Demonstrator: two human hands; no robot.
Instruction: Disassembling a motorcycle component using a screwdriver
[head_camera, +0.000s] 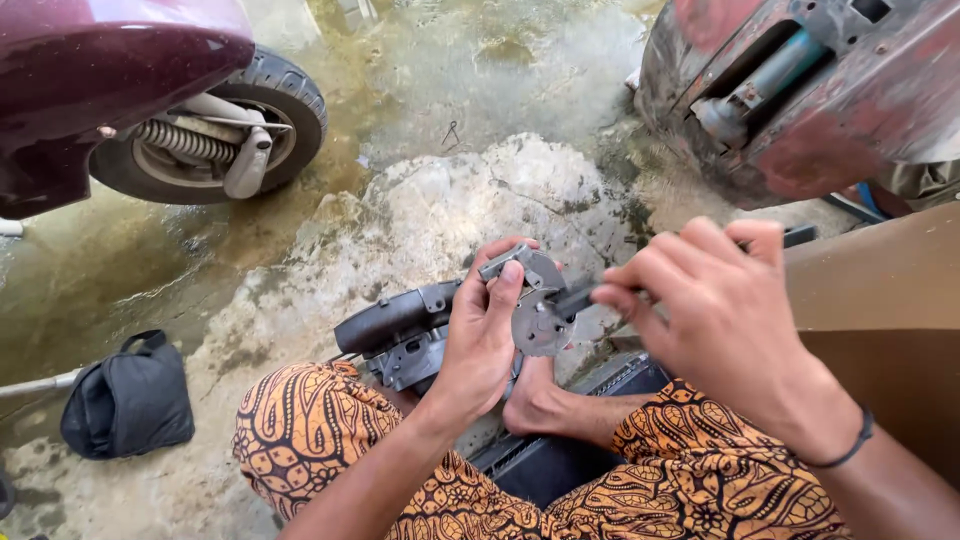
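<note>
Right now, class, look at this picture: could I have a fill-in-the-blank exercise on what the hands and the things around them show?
1. The left hand holds a grey ____ part.
2. The right hand presses a dark tool against that part from the ____ side.
3. The black bag lies on the ____.
4. The scooter wheel stands at the upper ____ of the picture.

Missing words: metal; right; ground; left

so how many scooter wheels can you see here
1. The wheel is at the upper left, on the maroon scooter, standing on wet ground. The red vehicle body at the upper right shows no wheel; others may lie outside the frame.
</note>
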